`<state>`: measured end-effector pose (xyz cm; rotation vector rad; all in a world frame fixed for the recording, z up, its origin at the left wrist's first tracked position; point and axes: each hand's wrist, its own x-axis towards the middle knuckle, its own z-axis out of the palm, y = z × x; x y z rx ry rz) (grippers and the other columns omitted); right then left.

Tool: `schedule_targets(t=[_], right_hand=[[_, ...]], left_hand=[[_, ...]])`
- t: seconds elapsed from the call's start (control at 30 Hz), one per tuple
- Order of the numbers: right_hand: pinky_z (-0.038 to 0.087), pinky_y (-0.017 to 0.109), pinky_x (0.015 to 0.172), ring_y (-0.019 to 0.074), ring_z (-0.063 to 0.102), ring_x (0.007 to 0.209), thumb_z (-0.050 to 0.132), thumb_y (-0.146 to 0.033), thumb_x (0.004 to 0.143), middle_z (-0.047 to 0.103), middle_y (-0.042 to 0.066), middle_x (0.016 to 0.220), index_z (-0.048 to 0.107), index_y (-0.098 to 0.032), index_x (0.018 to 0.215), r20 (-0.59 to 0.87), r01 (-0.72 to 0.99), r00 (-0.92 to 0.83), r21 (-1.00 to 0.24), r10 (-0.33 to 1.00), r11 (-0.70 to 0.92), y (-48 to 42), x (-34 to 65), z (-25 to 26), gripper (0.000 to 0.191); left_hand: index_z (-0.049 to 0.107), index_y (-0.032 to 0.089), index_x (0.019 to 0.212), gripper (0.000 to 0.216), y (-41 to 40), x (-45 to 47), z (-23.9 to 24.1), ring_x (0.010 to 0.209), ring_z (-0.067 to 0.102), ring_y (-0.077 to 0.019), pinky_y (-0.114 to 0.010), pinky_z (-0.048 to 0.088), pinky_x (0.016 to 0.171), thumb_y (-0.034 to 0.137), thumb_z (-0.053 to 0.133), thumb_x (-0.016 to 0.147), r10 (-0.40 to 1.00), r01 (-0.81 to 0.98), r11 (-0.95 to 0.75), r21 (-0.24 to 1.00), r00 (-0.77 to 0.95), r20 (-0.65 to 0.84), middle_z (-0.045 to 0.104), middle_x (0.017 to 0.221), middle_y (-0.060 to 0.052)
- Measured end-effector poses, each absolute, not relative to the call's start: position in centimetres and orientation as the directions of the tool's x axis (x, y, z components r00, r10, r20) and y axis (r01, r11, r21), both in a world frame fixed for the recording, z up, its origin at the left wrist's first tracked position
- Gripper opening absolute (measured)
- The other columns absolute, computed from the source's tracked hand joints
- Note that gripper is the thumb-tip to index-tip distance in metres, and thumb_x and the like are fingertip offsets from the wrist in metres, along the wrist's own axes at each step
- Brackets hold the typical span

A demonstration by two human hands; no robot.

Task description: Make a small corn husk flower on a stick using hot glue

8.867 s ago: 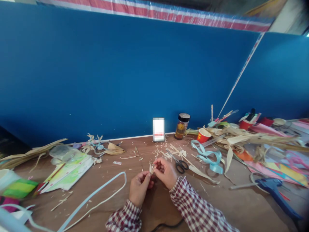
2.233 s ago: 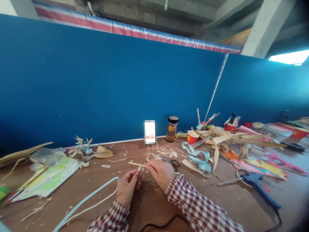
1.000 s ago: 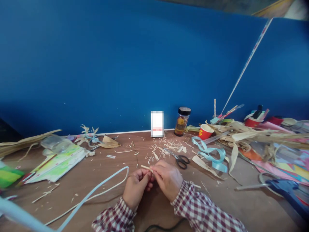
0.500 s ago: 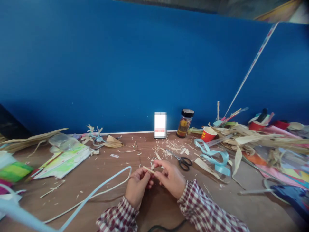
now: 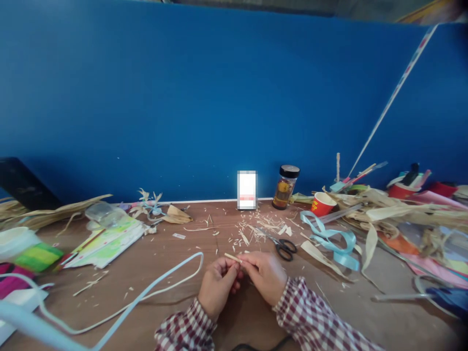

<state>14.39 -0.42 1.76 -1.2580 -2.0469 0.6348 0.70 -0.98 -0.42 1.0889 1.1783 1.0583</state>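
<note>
Both my hands meet low in the middle of the brown table [image 5: 175, 312], sleeves in red and white check. My left hand [image 5: 218, 285] and my right hand [image 5: 266, 275] pinch together on a thin pale straw stick [image 5: 232, 257], whose free end pokes up and left from my fingertips. Black-handled scissors [image 5: 284, 247] lie just beyond my right hand. Pale straw clippings [image 5: 252, 229] are strewn in front of my hands.
A light blue cord [image 5: 146, 295] loops at the left. A dark jar [image 5: 286, 187], a red paper cup [image 5: 322, 204], a blue ribbon [image 5: 334, 241] and dried husks [image 5: 387, 212] crowd the right. Papers [image 5: 106, 241] lie left. A blue wall [image 5: 219, 97] stands behind.
Over the last seconds the long stick between my hands has become a short stub held close in both pinches. The view has drifted slightly left and down.
</note>
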Motion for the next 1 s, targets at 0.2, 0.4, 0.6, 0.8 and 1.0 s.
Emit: schedule_targets(t=[0.2,0.4,0.6,0.8,1.0], right_hand=[[0.045,0.027,0.074,0.0161,0.060,0.081,0.038,-0.025,0.085,0.067,0.004,0.088,0.063,-0.023,0.096,0.364,0.756,-0.255,-0.502,0.896,0.420,1.2,16.4,1.1,0.028],[0.048,0.030,0.074,0.0167,0.060,0.083,0.041,-0.027,0.083,0.064,0.005,0.100,0.056,-0.022,0.109,0.385,0.631,-0.137,-0.676,0.912,0.381,1.8,17.2,2.2,0.031],[0.046,0.024,0.057,0.0104,0.056,0.055,0.049,-0.024,0.078,0.066,0.001,0.088,0.055,-0.022,0.107,0.242,0.505,-0.271,-0.789,0.932,0.351,-0.2,14.7,2.2,0.029],[0.039,0.020,0.057,0.0111,0.057,0.064,0.041,-0.028,0.085,0.065,-0.001,0.069,0.064,-0.020,0.078,0.252,0.603,-0.285,-0.703,0.925,0.378,-0.4,14.6,1.8,0.025],[0.038,0.020,0.058,0.0117,0.058,0.066,0.040,-0.031,0.085,0.066,0.000,0.072,0.064,-0.023,0.082,0.325,0.735,-0.264,-0.542,0.908,0.407,0.5,15.5,1.0,0.026]], left_hand=[[0.055,0.013,0.067,0.022,-1.1,0.8,0.0,0.039,0.046,-0.0055,-0.016,0.034,0.037,0.035,0.059,0.068,0.979,-0.074,0.194,0.978,0.074,-0.188,0.058,0.053,0.001],[0.056,0.013,0.075,0.025,-1.0,0.5,-0.3,0.041,0.047,-0.0054,-0.016,0.034,0.039,0.036,0.059,0.068,0.977,-0.169,0.210,0.963,-0.006,-0.214,0.059,0.057,0.000],[0.056,0.013,0.068,0.023,-1.0,0.6,-0.3,0.041,0.047,-0.0057,-0.017,0.034,0.039,0.036,0.060,0.067,0.987,-0.132,0.156,0.979,0.059,-0.149,0.058,0.058,0.000],[0.057,0.013,0.072,0.026,-1.2,0.9,0.0,0.041,0.047,-0.0071,-0.018,0.035,0.039,0.039,0.059,0.067,0.981,-0.039,0.174,0.984,0.095,-0.170,0.059,0.056,0.000],[0.057,0.013,0.070,0.026,-1.1,0.9,-0.2,0.040,0.046,-0.0069,-0.017,0.033,0.038,0.040,0.059,0.067,0.976,-0.006,0.194,0.981,0.104,-0.193,0.058,0.054,0.000]])
